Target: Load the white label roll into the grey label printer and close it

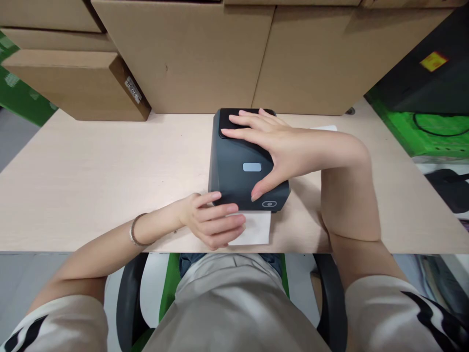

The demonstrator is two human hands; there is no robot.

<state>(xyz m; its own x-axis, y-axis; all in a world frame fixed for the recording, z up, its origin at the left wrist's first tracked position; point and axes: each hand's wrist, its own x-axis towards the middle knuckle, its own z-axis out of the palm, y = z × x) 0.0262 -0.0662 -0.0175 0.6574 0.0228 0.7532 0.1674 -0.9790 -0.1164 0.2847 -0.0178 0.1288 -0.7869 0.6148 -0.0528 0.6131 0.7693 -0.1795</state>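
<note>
A dark grey label printer (pixel 234 168) stands in the middle of the pale wooden table (pixel 91 171). My right hand (pixel 269 146) lies flat on its top with the fingers stretched out and the thumb down near the front edge. A white label (pixel 256 227) sticks out of the printer's front slot. My left hand (pixel 210 220) is at the front of the printer, its fingers closed on the left part of that label. A thin bracelet (pixel 135 232) sits on my left wrist.
Large cardboard boxes (pixel 205 54) stand along the back of the table, with a smaller one (pixel 76 83) at the back left. A green crate (pixel 428 132) and dark equipment sit to the right. A chair with black armrests (pixel 128 298) is under me.
</note>
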